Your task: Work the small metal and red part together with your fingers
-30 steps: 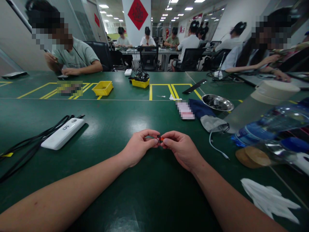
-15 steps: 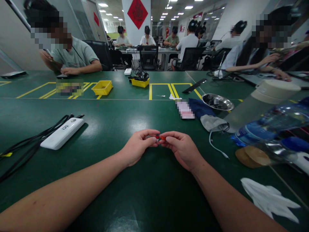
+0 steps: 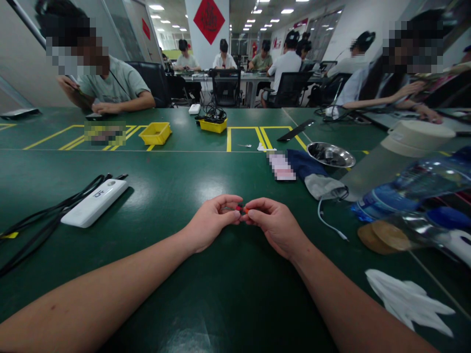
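Above the middle of the green table (image 3: 176, 304), my two hands meet fingertip to fingertip. My left hand (image 3: 213, 220) is closed in a pinch on a small red piece (image 3: 239, 208) with a dark part on it. A small orange piece (image 3: 246, 210) sits between the thumb and fingers of my right hand (image 3: 275, 223), which is also closed. The two pieces are side by side, touching or nearly so; I cannot tell whether they are joined. Fingers cover most of both, and their kind is too small to make out.
At left lie a white power bank (image 3: 94, 203) and black cables (image 3: 47, 220). Yellow bins (image 3: 155, 133) stand farther back. To the right are a phone (image 3: 281, 165), a metal bowl (image 3: 331, 154), bottles (image 3: 401, 196) and a white glove (image 3: 410, 296). Other people sit across the table.
The fingers have shifted slightly around the small pieces, and more of the red one shows between the fingertips. Both hands stay in nearly the same place.
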`<state>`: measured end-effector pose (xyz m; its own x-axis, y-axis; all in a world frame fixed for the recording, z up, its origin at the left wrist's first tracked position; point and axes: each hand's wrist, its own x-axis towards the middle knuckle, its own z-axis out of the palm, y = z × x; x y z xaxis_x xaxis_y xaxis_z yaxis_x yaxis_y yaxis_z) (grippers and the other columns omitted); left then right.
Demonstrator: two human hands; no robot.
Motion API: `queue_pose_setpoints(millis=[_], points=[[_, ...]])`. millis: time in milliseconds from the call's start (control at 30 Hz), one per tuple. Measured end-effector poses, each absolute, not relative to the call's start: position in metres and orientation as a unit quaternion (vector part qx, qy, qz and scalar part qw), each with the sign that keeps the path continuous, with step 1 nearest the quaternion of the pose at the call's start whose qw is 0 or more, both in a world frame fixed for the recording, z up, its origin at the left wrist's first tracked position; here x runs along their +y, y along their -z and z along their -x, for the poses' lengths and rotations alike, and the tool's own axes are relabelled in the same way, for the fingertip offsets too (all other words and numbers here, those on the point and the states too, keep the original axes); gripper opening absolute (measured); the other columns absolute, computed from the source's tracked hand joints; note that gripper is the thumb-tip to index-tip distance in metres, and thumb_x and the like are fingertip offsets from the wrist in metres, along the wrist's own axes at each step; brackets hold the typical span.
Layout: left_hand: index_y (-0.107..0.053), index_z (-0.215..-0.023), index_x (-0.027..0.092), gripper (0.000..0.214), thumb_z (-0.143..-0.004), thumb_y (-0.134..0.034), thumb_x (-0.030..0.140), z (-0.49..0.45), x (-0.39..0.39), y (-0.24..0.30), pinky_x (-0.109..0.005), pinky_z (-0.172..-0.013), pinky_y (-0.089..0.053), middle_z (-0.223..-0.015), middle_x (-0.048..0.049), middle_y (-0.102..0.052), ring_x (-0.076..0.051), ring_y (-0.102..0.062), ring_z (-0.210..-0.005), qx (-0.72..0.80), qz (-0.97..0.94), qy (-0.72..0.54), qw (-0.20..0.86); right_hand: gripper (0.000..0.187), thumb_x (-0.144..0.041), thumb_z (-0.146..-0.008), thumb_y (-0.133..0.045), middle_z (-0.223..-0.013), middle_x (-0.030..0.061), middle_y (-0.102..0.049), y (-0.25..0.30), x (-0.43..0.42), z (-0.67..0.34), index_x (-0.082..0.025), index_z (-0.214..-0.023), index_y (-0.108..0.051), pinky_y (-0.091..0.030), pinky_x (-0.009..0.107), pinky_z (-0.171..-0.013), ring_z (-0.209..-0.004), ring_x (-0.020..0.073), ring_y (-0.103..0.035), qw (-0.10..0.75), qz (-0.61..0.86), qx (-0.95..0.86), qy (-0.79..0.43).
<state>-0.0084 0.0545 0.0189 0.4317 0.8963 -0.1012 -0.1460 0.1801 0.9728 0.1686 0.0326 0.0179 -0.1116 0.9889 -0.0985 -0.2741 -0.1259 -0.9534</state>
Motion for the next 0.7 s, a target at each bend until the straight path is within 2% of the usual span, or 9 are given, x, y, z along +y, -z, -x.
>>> queue_pose_setpoints(millis=[167, 367, 700], points=[[-0.060, -0.111, 0.015, 0.030, -0.081, -0.064, 0.016, 0.0067, 0.0572, -0.0172, -0.026, -0.079, -0.051, -0.098, -0.0083, -0.068, -0.014, -0.067, -0.087, 0.353, -0.467, -0.396, 0.707, 0.013, -0.023, -0.072, -0.073, -0.082, 0.0050, -0.071, -0.0184, 0.0338, -0.1686, -0.017, -0.083, -0.069, -0.050, 0.035, -0.075, -0.077, 0.0186, -0.068, 0.524, 0.423, -0.399, -0.623], [-0.063, -0.106, 0.015, 0.027, -0.079, -0.065, 0.014, 0.0074, 0.0568, -0.0159, -0.025, -0.079, -0.052, -0.096, -0.0060, -0.067, -0.013, -0.066, -0.084, 0.362, -0.472, -0.409, 0.692, 0.017, -0.030, -0.077, -0.069, -0.092, 0.0095, -0.073, -0.0164, 0.0358, -0.1708, -0.016, -0.085, -0.071, -0.051, 0.037, -0.079, -0.081, 0.0203, -0.069, 0.528, 0.398, -0.378, -0.648], [-0.064, -0.103, 0.015, 0.026, -0.078, -0.068, 0.018, 0.0068, 0.0558, -0.0162, -0.028, -0.078, -0.051, -0.093, -0.0069, -0.068, -0.013, -0.066, -0.080, 0.378, -0.495, -0.405, 0.669, 0.012, -0.023, -0.072, -0.071, -0.082, 0.0064, -0.072, -0.0192, 0.0345, -0.1688, -0.017, -0.083, -0.072, -0.051, 0.037, -0.078, -0.076, 0.0183, -0.068, 0.514, 0.428, -0.393, -0.631]])
